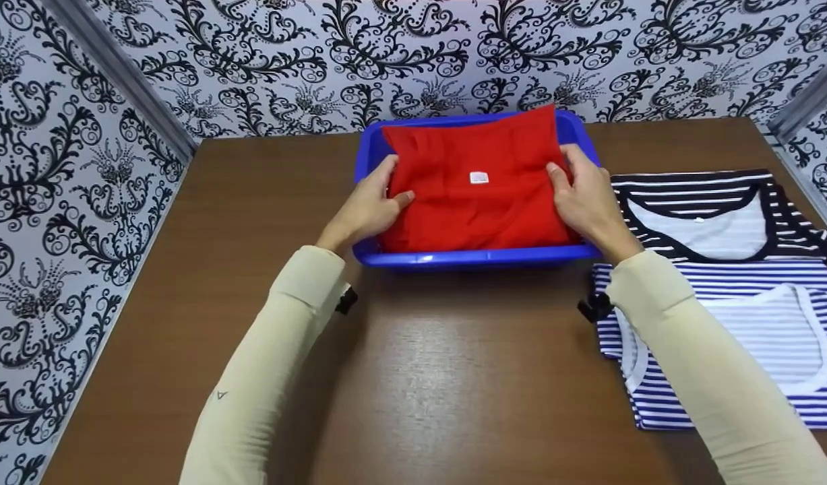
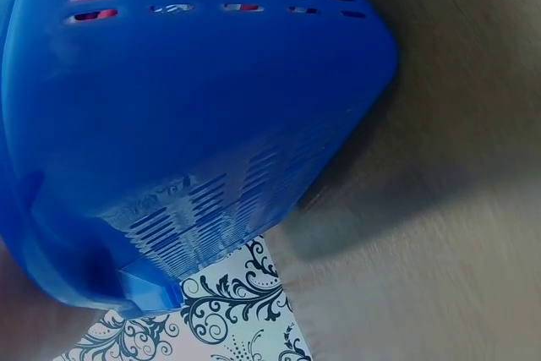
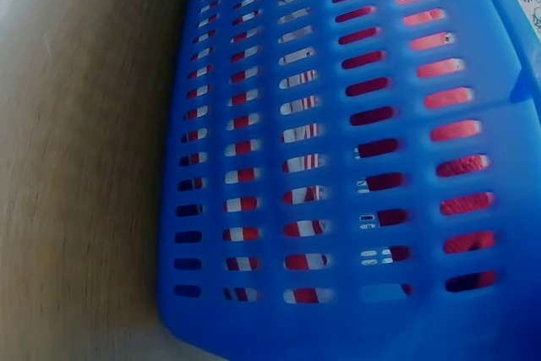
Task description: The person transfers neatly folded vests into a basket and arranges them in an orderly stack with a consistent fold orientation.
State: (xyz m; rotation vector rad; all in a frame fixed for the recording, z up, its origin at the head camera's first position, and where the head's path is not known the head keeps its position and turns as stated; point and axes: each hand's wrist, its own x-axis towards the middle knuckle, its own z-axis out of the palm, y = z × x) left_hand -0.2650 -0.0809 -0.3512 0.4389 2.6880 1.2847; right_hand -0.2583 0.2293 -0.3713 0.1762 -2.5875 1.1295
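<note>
Red folded cloth (image 1: 453, 212) in the blue basket (image 1: 477, 257) looks light and pretty floppy, so gripping opposite sides, like the left hand (image 1: 369, 202) and right hand (image 1: 586, 195) are, seems smart tbh.

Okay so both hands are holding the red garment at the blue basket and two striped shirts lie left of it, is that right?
One slip: the two striped shirts lie to the right of the blue basket, not the left, as the head view shows. The left hand and right hand do hold the red garment there.
</note>
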